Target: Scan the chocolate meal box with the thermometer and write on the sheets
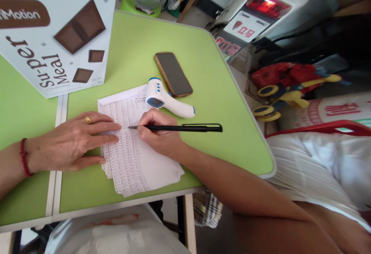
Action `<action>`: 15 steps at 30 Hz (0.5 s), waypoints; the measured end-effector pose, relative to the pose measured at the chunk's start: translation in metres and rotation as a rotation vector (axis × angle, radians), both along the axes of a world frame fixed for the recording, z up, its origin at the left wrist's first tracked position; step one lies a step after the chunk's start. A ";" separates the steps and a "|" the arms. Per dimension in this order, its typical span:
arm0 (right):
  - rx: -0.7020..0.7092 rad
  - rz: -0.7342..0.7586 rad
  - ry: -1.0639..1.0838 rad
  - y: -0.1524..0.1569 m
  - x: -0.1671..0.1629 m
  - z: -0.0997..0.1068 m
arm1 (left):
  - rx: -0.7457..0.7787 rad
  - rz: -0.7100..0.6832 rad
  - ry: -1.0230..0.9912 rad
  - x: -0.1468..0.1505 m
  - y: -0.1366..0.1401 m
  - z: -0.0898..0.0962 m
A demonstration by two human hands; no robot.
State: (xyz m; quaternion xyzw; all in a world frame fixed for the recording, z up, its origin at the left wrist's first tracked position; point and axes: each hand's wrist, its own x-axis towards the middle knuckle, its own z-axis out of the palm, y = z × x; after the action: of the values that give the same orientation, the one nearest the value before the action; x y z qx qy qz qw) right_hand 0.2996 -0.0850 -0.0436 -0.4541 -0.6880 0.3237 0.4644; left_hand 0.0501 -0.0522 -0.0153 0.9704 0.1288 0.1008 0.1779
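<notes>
A stack of white paper sheets (pixel 131 165) covered in small writing lies on the green table (pixel 220 103). My left hand (pixel 72 140), with a gold ring and a red bead bracelet, rests flat on the sheets' left edge. My right hand (pixel 158 132) grips a black pen (pixel 185 128), its tip touching the paper near the middle. A white and blue infrared thermometer (pixel 166 102) lies on the paper's top right corner, just beyond my right hand.
A phone (pixel 173 74) in a brown case lies face up behind the thermometer. A large white box (pixel 55 30) printed with chocolate pieces stands at the back left. A second green table (pixel 20 107) adjoins on the left. A red toy (pixel 285 80) and scooter sit right.
</notes>
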 end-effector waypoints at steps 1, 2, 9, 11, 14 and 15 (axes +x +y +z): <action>0.018 -0.014 0.011 0.000 0.000 0.000 | -0.001 -0.001 0.000 0.000 0.000 0.000; 0.039 -0.029 0.023 0.000 0.000 0.000 | -0.004 0.000 -0.002 0.000 0.000 0.000; 0.165 -0.033 -0.053 0.001 0.001 -0.001 | 0.014 -0.001 -0.017 0.000 0.001 -0.001; 0.272 0.003 -0.151 0.004 0.005 -0.002 | 0.081 -0.007 -0.045 0.000 0.001 0.002; 0.479 0.054 -0.394 0.008 0.014 -0.001 | 0.242 0.071 -0.210 -0.005 0.004 0.013; 0.528 0.060 -0.497 0.010 0.018 0.000 | 0.300 0.143 -0.288 -0.009 0.006 0.018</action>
State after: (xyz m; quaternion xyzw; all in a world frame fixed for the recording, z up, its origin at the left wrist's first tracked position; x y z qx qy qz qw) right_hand 0.3180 -0.0752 -0.0438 -0.3633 -0.8527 0.0280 0.3744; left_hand 0.0416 -0.0466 0.0024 0.9499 0.1543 0.2689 0.0403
